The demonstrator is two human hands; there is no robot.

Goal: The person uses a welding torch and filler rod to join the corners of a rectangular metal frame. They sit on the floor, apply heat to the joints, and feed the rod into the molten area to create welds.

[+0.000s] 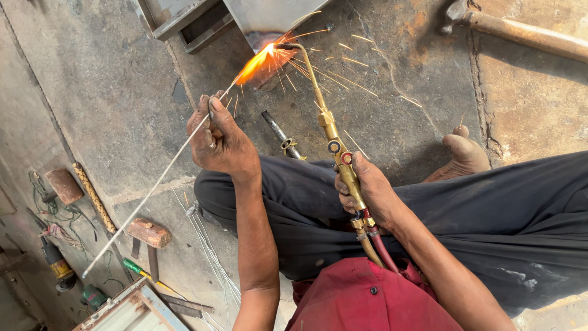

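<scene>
Ahead of us, top centre, on stained floor: flame licks lower edge of grey metal piece, sparks fly right. We feed 2 tools into that 1 spot. Filler rod in our left hand, pinched tight, long axis runs lower-left to upper-right, tip in flame. Brass torch gripped in our right hand, neck curves up-left to same point. Left hand nearer flame. Hands apart, dark-trousered leg between. Hammer lies lower left.

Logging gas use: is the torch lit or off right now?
Lit. An orange flame burns at the tip of the brass torch held in the right hand, and sparks fly off the metal piece.
</scene>
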